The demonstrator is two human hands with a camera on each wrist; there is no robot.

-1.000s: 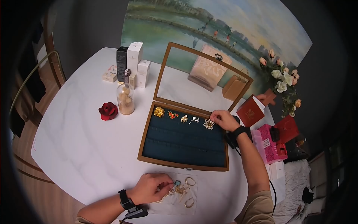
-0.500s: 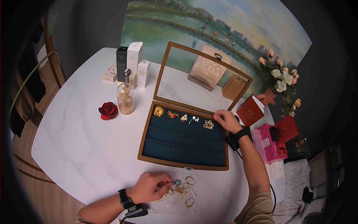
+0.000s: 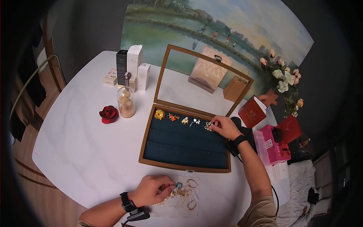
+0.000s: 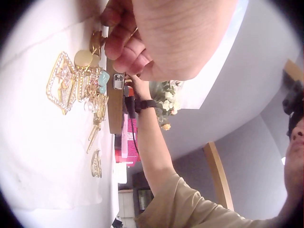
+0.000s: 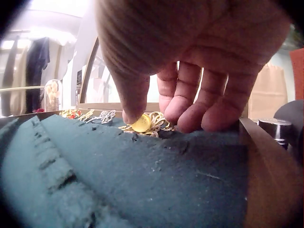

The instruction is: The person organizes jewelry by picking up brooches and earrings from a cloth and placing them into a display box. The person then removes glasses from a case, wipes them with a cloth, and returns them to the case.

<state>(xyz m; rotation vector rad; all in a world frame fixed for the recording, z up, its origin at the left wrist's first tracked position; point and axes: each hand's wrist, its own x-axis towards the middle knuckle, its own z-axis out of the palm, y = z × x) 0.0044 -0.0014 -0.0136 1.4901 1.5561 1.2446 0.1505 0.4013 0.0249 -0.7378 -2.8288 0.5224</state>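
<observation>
My right hand [image 3: 226, 128] pinches a flower-shaped brooch [image 3: 208, 126] at the right end of the top row in a wooden display case [image 3: 185, 168]. The right wrist view shows the thumb against its left side, by a round yellow disc [image 5: 141, 123], with fingers curled on the other side. Dark teal cloth [image 3: 181, 142] lines the case. My left hand [image 3: 153, 190] hovers with bent fingers at a jewelry pile [image 3: 183, 192] on a clear plastic sheet. A thin gold line [image 4: 135, 32] shows between those fingers; whether they grip anything I cannot tell.
The case's glass lid [image 3: 163, 72] stands raised behind it. To its left are a glass dome [image 3: 126, 104], a red fabric rose [image 3: 109, 114] and cosmetic boxes [image 3: 143, 76]. A red booklet [image 3: 252, 112] and a pink box [image 3: 273, 145] stand at right.
My right hand draws back slightly from the flower brooch, then moves left and down onto it. My left hand stays over the jewelry pile. The head view shifts a little.
</observation>
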